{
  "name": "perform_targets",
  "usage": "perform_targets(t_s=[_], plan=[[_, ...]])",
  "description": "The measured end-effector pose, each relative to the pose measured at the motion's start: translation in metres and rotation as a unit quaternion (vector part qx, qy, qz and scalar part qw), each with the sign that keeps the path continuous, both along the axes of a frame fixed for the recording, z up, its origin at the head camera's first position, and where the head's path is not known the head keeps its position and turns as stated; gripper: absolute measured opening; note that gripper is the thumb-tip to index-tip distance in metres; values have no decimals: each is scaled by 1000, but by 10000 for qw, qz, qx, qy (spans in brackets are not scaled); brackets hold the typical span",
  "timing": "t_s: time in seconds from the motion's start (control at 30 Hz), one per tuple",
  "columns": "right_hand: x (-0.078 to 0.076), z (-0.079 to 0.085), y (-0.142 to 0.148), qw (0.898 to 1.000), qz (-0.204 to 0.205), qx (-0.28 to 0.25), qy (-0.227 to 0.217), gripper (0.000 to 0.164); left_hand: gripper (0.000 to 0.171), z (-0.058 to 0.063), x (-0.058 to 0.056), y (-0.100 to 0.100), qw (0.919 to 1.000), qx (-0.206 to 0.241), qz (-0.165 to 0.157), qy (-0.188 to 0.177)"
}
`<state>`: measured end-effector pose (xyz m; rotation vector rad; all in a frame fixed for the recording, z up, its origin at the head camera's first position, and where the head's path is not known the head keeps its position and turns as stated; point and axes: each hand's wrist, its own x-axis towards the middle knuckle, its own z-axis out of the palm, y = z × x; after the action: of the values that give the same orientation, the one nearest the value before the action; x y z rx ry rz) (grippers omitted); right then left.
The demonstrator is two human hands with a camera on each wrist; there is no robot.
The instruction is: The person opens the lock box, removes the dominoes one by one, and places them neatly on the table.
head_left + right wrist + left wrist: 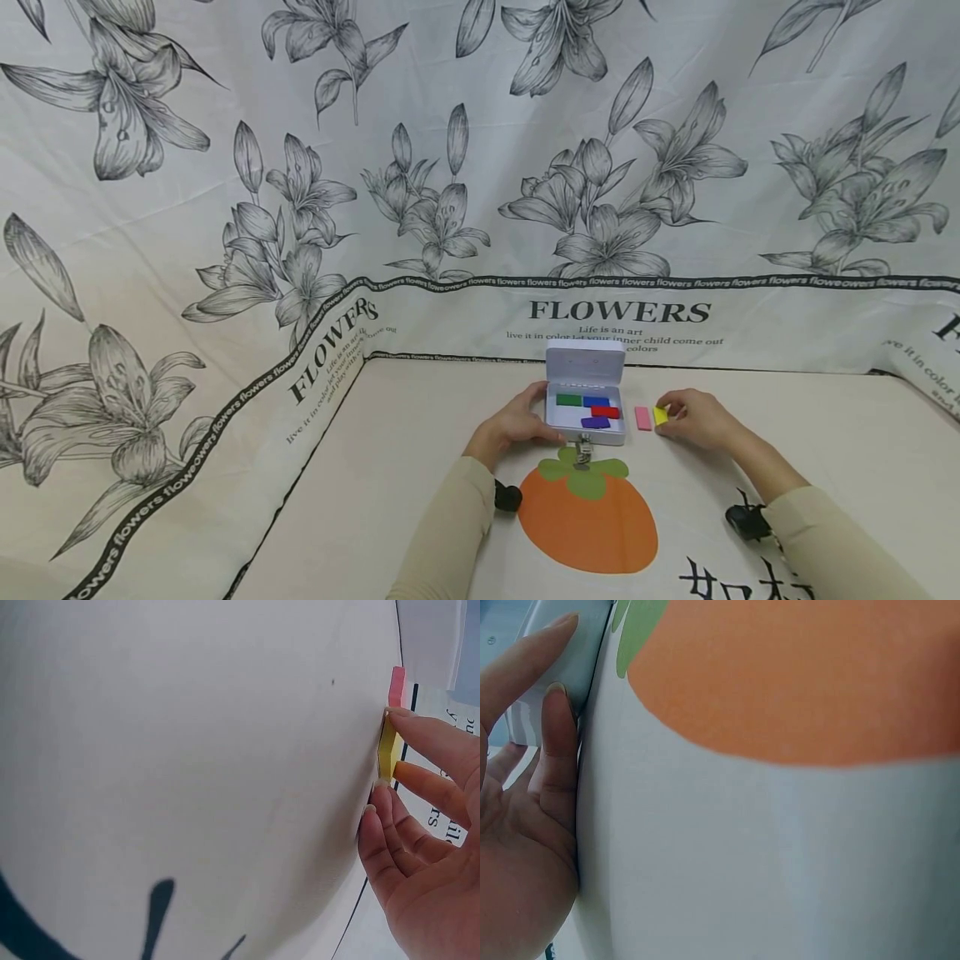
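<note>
A small white hinged box (557, 434) stands with its lid (585, 364) raised. Inside lie a green block (568, 400), a blue block (596, 402), a red block (605, 412) and a purple block (596, 422); the red one overlaps the blue. My left hand (519, 419) holds the box at its left side, thumb along the front wall. To the right of the box, a flat pink block (642, 418) lies on the table. Just beside it my right hand (697, 421) pinches a yellow block (661, 416) by its ends, low at the tabletop.
A small metal clasp or lock (583, 450) hangs at the box's front. The cloth-covered table (360, 500) bears a printed orange persimmon (588, 529) and black characters (742, 579). Behind the box rises a flower-printed curtain (450, 325).
</note>
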<state>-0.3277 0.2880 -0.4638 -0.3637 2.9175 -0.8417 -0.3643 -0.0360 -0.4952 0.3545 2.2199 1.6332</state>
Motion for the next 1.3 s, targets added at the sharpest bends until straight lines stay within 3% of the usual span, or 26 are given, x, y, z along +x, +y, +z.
perform_targets(t_s=[0.8, 1.3], plan=[[2, -4, 4, 10000, -13, -71, -32, 43, 102, 1, 3, 2, 9999, -34, 112, -85], [14, 13, 4, 9995, 287, 29, 105, 60, 104, 1, 1, 2, 9998, -117, 161, -40]])
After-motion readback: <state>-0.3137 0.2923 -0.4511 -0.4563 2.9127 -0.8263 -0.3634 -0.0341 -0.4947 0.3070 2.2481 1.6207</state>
